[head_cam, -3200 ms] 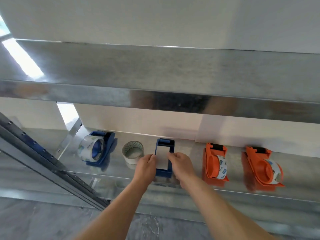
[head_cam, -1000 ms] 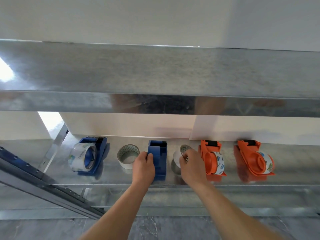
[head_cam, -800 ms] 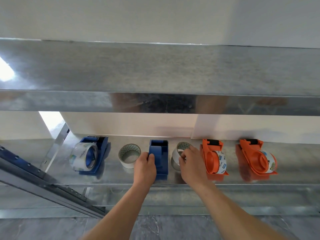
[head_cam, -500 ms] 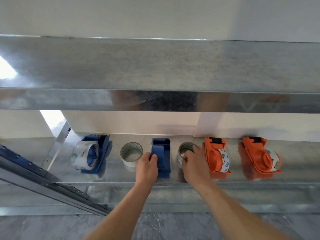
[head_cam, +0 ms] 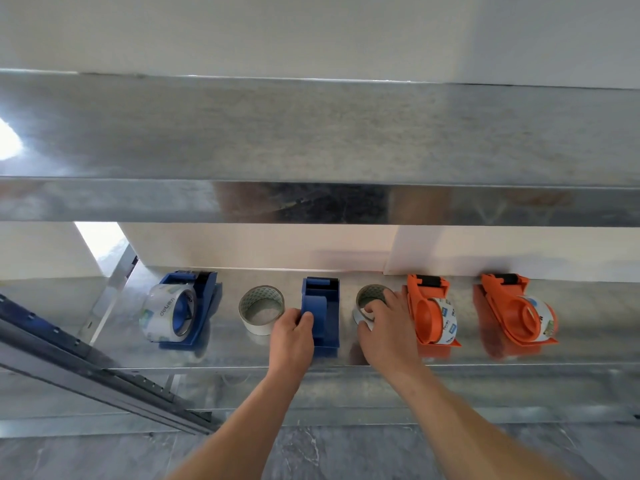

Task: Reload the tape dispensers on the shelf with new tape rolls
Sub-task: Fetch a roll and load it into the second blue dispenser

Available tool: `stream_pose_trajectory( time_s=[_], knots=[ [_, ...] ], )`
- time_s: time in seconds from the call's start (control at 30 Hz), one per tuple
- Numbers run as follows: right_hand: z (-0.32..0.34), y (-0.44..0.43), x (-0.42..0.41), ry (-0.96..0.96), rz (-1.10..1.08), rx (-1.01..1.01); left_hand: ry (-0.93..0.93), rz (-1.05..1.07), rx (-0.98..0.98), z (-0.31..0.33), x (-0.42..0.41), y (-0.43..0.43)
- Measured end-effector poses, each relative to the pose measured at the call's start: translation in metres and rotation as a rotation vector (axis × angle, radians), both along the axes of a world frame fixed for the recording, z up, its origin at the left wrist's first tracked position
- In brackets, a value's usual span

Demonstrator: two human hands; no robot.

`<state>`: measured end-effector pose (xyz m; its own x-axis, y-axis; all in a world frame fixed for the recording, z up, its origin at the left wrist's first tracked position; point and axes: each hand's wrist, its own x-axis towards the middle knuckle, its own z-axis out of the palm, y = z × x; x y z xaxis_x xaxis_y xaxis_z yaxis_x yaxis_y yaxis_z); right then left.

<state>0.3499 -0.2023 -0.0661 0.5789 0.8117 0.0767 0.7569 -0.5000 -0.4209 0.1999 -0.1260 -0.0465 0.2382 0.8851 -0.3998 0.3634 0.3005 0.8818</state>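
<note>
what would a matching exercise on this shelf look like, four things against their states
Things
1. far-left dispenser
2. middle dispenser
3. left roll
4. right roll

States
a. gripped by the right hand
b. blue, loaded, no hand on it
c. blue, empty, held by the left hand
d. lying loose, untouched

Pairs: 1-b, 2-c, 3-d, 4-a
</note>
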Motion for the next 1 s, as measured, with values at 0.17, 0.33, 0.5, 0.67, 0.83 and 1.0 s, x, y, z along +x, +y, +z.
stream_pose_trajectory(
  time_s=[0.17,0.33,0.5,0.67,0.83,1.0],
  knots=[
    [0.002,0.002,-0.003,-0.014,-0.013,0.012,0.01,-0.003,0.006,-0.001,-0.001,0.0],
    [0.003,0.001,-0.007,-0.001,-0.032,0.032,0.006,-0.004,0.0,-0.001,-0.003,-0.001],
    [0.004,0.0,-0.011,0.001,-0.045,0.051,0.001,-0.016,0.009,0.0,-0.004,0.0],
    [0.005,-0.002,-0.012,-0.003,-0.048,0.065,-0.023,-0.032,0.05,0.004,-0.005,-0.001],
    [0.009,-0.003,-0.017,0.006,-0.056,0.092,-0.031,-0.032,0.115,0.01,-0.009,-0.004],
    [0.016,-0.004,-0.022,0.01,-0.053,0.127,-0.026,-0.045,0.184,0.01,-0.012,-0.004]
  ],
)
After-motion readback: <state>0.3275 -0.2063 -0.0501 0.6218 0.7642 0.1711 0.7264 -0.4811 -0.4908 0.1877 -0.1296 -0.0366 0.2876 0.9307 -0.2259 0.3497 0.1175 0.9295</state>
